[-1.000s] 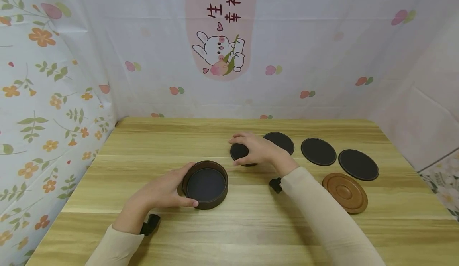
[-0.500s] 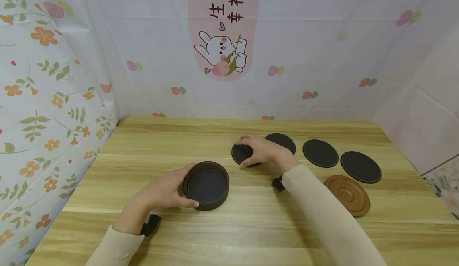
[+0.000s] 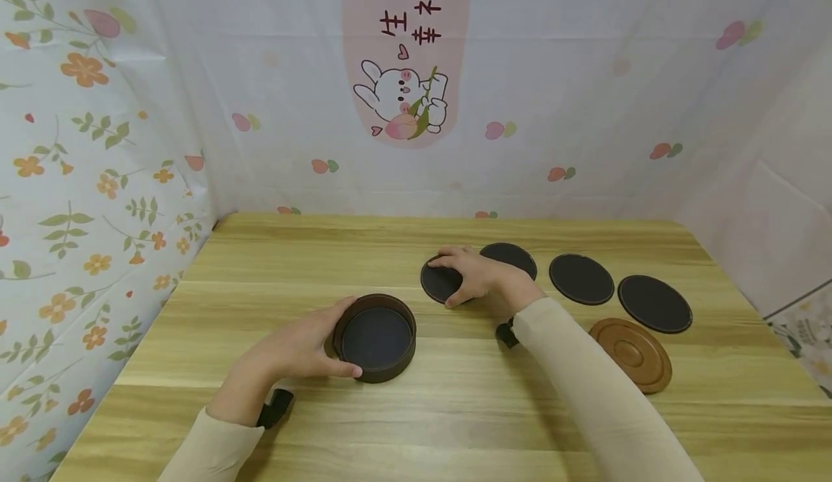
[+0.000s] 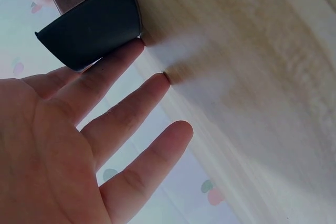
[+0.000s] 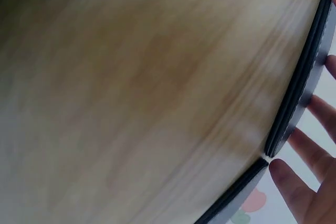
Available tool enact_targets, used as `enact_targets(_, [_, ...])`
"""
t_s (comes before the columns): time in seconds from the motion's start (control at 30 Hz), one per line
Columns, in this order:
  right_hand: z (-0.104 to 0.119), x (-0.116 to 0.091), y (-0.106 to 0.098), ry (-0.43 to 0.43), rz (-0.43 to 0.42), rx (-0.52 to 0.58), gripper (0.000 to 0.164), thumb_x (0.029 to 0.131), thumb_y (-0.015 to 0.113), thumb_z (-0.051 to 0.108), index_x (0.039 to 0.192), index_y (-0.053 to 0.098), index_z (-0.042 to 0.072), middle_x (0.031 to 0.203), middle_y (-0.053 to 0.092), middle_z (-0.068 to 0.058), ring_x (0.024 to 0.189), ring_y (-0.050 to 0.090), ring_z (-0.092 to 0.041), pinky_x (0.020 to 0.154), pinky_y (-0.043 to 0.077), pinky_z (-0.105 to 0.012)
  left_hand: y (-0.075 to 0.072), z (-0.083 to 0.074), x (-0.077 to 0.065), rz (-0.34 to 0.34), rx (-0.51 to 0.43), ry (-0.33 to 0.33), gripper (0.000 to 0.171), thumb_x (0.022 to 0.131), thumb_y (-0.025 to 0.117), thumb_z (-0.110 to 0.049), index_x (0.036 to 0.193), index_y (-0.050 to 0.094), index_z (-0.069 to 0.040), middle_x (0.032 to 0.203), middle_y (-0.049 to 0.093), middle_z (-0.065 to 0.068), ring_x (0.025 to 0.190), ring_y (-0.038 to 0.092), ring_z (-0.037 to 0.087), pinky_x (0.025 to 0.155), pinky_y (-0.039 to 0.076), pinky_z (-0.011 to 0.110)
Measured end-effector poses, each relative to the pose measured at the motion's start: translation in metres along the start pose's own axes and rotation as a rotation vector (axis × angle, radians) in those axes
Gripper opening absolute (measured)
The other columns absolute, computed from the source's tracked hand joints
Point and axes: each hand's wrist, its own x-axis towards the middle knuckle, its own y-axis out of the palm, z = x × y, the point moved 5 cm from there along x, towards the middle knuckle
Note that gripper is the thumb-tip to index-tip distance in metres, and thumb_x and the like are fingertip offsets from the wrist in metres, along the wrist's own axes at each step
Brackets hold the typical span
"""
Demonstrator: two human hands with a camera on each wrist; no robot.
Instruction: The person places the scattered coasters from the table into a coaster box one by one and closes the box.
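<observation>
A round dark-brown coaster holder (image 3: 377, 339) stands on the table, its inside floor dark. My left hand (image 3: 305, 345) holds it from the left side, thumb at the near wall and fingers at the far wall. In the left wrist view the other fingers spread straight beneath its wall. Farther back, my right hand (image 3: 477, 276) spans a round black coaster (image 3: 437, 280), thumb at the near edge and fingers at the far edge. The right wrist view shows fingertips against this coaster (image 5: 302, 72), which looks layered at its edge. Part of it is hidden under the hand.
Three more black coasters, the nearest one (image 3: 507, 256) partly behind my right hand, continue the row rightward past a middle one (image 3: 581, 278) to an end one (image 3: 654, 303). A brown ringed round lid (image 3: 630, 354) lies by my right forearm. Patterned cloth (image 3: 273, 92) hangs behind the table.
My right hand has shifted slightly right and its fingers have come down from above the left coaster to its edges. The left hand and the holder stay in place.
</observation>
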Motion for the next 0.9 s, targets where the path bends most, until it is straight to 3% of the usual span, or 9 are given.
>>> enact_targets(0.37, [0.0039,-0.0017,0.0002,0.027,-0.011,-0.039,0.083,0.080,0.083,0.033,0.151,0.043,0.022,0.161,0.025,-0.012,0.146,0.024,-0.039,0.105,0.041,-0.058,0.0005,-0.0001,0.0008,0.010,-0.032,0.008,0.116,0.074,0.084,-0.053,0.158,0.021,-0.005,0.156,0.039,0.019,0.142,0.041,0.039,0.112,0.037,0.057])
enact_targets(0.9, [0.0010,-0.0052,0.0011,0.050,-0.009,-0.043,0.080,0.080,0.082,0.037,0.149,0.045,0.023,0.158,0.028,-0.014,0.142,0.025,-0.042,0.105,0.040,-0.061,-0.0007,-0.0008,-0.0001,0.010,-0.012,-0.014,0.115,0.073,0.083,-0.055,0.159,0.022,-0.009,0.155,0.041,0.017,0.141,0.042,0.037,0.112,0.037,0.056])
